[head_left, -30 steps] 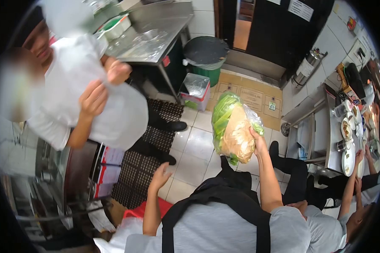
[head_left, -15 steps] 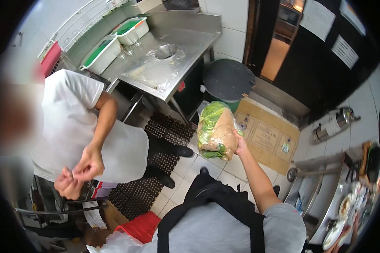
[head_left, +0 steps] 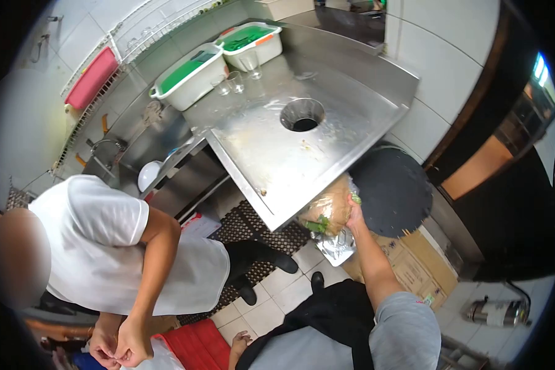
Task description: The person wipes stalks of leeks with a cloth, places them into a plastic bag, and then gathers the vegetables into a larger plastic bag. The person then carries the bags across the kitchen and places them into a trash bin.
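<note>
My right hand [head_left: 354, 213] grips the side of a clear plastic bag [head_left: 329, 208] holding brown paper and green leaves. Part of the bag is hidden under the front edge of the steel counter [head_left: 253, 161], beside a round black lid [head_left: 391, 191]. Low in the view, near my dark apron, my left hand [head_left: 242, 339] hangs with its fingers loosely bent and apart, and nothing shows in it.
At the left stands a person in white [head_left: 185, 271], hands together near a red container [head_left: 200, 345]. White tubs [head_left: 194, 80] and glasses sit on the counter, which has a round hole [head_left: 303, 115]. Flattened cardboard [head_left: 407, 262] lies on the floor at the right.
The view has swung toward the counter. The bag in my right hand is now lower, partly behind the counter's edge. My left hand has come into view, and the person's hands are lower.
</note>
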### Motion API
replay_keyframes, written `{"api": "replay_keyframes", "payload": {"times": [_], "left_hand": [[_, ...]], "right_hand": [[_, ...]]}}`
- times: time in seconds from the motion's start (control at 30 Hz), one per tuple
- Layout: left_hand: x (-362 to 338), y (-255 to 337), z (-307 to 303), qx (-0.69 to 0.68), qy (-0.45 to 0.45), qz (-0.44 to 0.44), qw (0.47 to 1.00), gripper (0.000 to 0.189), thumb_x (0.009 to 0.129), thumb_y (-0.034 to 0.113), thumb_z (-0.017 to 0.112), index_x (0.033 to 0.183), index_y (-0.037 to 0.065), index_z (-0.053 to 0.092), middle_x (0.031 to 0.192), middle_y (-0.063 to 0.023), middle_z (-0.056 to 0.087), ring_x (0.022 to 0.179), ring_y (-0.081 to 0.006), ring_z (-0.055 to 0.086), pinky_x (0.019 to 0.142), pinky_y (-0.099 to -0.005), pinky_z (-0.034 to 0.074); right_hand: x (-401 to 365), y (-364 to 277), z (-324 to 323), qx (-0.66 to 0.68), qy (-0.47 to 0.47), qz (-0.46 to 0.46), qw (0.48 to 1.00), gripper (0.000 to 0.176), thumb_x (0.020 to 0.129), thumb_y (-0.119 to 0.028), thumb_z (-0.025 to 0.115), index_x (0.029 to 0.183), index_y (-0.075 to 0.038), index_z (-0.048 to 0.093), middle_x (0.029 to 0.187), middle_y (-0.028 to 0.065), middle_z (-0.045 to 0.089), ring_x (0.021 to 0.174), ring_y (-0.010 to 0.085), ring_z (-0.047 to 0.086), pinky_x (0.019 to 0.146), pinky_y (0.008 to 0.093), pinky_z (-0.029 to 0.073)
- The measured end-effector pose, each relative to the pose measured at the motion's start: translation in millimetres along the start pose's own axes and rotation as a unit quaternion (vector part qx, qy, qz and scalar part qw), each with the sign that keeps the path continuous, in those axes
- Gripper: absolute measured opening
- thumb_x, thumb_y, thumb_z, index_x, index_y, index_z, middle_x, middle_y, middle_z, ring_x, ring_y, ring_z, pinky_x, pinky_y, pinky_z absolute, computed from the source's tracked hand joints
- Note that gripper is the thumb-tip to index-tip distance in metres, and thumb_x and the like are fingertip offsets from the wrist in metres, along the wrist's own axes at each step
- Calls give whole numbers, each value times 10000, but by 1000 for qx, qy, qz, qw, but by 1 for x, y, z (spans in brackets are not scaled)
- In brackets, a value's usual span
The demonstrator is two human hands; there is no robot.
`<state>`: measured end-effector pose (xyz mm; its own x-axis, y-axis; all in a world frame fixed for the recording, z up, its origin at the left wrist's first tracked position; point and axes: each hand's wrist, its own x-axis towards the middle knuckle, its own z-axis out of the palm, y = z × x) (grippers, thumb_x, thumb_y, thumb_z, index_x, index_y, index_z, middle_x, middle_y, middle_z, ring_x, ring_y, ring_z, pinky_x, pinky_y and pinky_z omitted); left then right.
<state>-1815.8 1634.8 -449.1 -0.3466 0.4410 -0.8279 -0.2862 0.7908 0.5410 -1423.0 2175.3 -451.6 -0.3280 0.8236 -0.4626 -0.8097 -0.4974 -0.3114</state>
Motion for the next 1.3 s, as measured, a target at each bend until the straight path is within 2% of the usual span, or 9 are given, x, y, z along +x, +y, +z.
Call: {"api": "replay_keyframes", "payload": {"times": [0.63, 0.77, 0.8, 0.83, 0.87, 0.9, 1.0, 1.23, 1.3], "left_hand": [[-212, -71, 275, -90, 276, -75, 954, 372, 820, 179, 567, 1132, -18, 519, 959, -74, 624, 882, -183, 581, 773, -302, 458], [-232, -150, 342, -199, 237, 134, 941, 370, 817, 206, 572, 1113, -16, 548, 953, -62, 630, 894, -178, 576, 779, -309, 454], [-257, -43, 373, -162, 366, -61, 914, 175, 830, 59, 469, 953, -45, 538, 740, -119, 587, 674, -189, 592, 650, -326, 495], [-242, -95, 385, -281, 379, -3, 881, 172, 789, -4, 478, 939, -46, 551, 737, -132, 586, 675, -206, 606, 610, -317, 520], [-266, -50, 393, -188, 415, -38, 889, 135, 768, -18, 486, 863, -37, 580, 701, -106, 597, 612, -170, 600, 527, -290, 519], [-245, -100, 411, -237, 437, -35, 867, 135, 760, -23, 491, 824, -22, 610, 672, -89, 610, 575, -151, 594, 478, -279, 508], [-269, -90, 431, -332, 420, -162, 829, 255, 830, 185, 512, 963, -8, 611, 792, -134, 648, 616, -189, 623, 475, -278, 501], [-198, -301, 557, -449, 341, -239, 791, 531, 828, 439, 459, 1192, 53, 456, 948, -193, 609, 788, -307, 621, 561, -408, 497], [-200, -299, 586, -481, 342, -247, 769, 501, 821, 414, 466, 1172, 56, 461, 948, -192, 607, 782, -305, 620, 584, -429, 488]], "right_hand": [[144, -64, 70, 156, 64, 27, 985, 482, 866, -381, 410, 1201, -37, 454, 1254, 135, 447, 1188, 308, 370, 980, 461, 310], [50, -14, 7, 166, -178, 179, 953, 467, 858, -361, 432, 1240, -92, 430, 1285, 74, 439, 1231, 219, 340, 1028, 412, 244], [12, 9, 6, 148, -117, 259, 947, 388, 837, -315, 492, 1161, -104, 508, 1256, 39, 471, 1132, 204, 440, 966, 388, 318], [-10, 47, -38, 140, -172, 362, 905, 403, 814, -360, 516, 1142, -126, 512, 1250, 73, 458, 1116, 212, 436, 933, 396, 347], [-23, 76, -66, 285, -49, 717, 634, 403, 775, -356, 550, 1108, -132, 519, 1205, 123, 464, 1068, 249, 457, 897, 416, 377], [-37, 106, -81, -69, 1, 747, 661, 471, 747, -345, 596, 1136, -106, 480, 1146, 157, 479, 994, 292, 493, 876, 420, 397], [-152, 190, -12, -516, -219, 735, 381, 536, 778, -416, 586, 1184, -103, 431, 1163, 171, 498, 999, 312, 518, 872, 408, 406], [-158, 373, -24, -736, -406, 461, 285, 252, 852, -248, 479, 1054, -99, 507, 933, 110, 582, 741, 232, 591, 577, 351, 470], [-106, 415, -64, -834, -458, 287, 111, 234, 788, -212, 519, 979, -78, 541, 822, 82, 584, 590, 202, 571, 479, 317, 433]]}}
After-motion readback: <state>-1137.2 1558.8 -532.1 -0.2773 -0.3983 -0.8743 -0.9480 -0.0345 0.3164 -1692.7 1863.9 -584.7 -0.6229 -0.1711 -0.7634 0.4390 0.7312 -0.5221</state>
